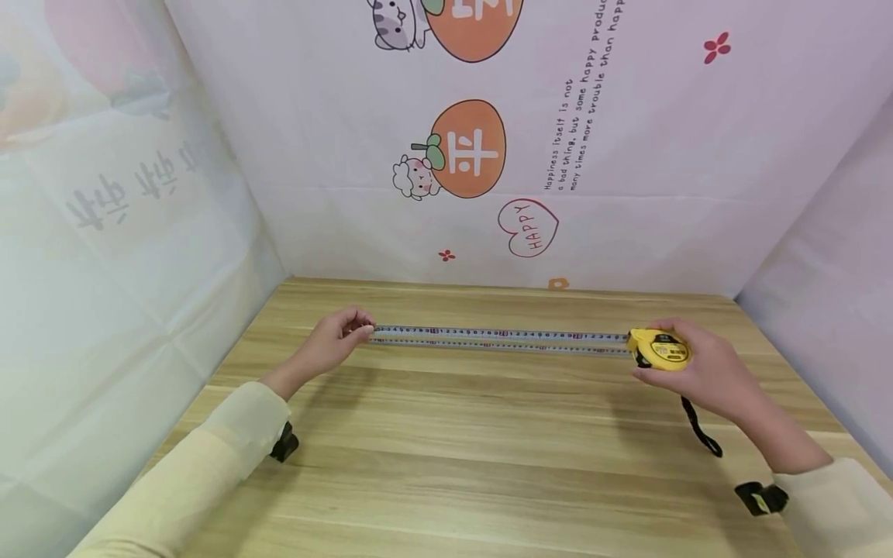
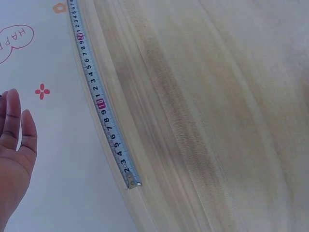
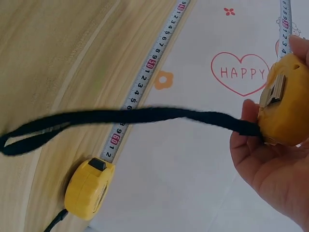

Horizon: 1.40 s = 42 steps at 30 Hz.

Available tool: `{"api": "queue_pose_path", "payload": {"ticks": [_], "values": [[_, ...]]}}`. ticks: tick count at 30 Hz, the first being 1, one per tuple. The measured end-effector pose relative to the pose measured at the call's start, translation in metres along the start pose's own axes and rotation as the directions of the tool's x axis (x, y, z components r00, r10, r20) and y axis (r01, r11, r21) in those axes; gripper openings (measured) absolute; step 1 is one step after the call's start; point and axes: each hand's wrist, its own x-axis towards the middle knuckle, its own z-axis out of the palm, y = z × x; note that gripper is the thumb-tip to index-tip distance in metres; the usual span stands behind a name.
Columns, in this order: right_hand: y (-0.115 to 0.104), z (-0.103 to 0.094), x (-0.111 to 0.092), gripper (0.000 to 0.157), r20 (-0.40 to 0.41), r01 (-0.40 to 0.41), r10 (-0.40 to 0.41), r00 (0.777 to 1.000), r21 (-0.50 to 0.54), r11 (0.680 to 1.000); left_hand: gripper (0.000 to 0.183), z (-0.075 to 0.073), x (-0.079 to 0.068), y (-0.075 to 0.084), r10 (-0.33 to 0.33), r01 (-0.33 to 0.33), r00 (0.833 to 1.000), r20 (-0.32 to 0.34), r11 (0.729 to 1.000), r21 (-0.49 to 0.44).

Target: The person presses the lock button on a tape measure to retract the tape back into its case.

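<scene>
My left hand (image 1: pixel 333 339) pinches the free end of a metal blade (image 1: pixel 502 334) between thumb and fingertips. That blade runs straight across to a yellow tape measure (image 1: pixel 663 350), which my right hand (image 1: pixel 713 373) grips by its case, with about 35 at its mouth. A black wrist strap (image 3: pixel 145 115) hangs from this case. A second tape measure (image 3: pixel 89 188), also yellow, lies on the table with its blade (image 2: pixel 100 104) drawn out to about 62. In the head view, my right hand hides this second case. Its end hook (image 2: pixel 132 182) shows in the left wrist view.
The wood-grain table (image 1: pixel 446 449) ends at a white printed cloth (image 1: pixel 349 232) at the back. More cloth hangs at the left (image 1: pixel 105 310) and right sides. The lying tape runs near the table's back edge in the wrist views. Black wrist bands sit by both sleeves.
</scene>
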Motion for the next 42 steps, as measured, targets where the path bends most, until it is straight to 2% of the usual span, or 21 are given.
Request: {"api": "queue_pose_path", "payload": {"ticks": [10, 20, 42], "values": [[-0.005, -0.003, 0.001, 0.072, 0.089, -0.12, 0.111, 0.99, 0.107, 0.987, 0.018, -0.003, -0.002, 0.005, -0.011, 0.01, 1.0, -0.02, 1.0, -0.023], [-0.005, -0.007, 0.001, 0.077, 0.144, -0.083, 0.06, 0.988, 0.16, 0.984, 0.018, -0.002, 0.001, 0.006, -0.01, 0.009, 1.0, -0.027, 1.0, -0.014], [-0.01, -0.007, 0.001, 0.083, 0.202, -0.161, 0.12, 0.972, 0.203, 0.966, 0.017, 0.003, 0.003, 0.015, 0.005, -0.006, 1.0, -0.019, 0.998, -0.056]]}}
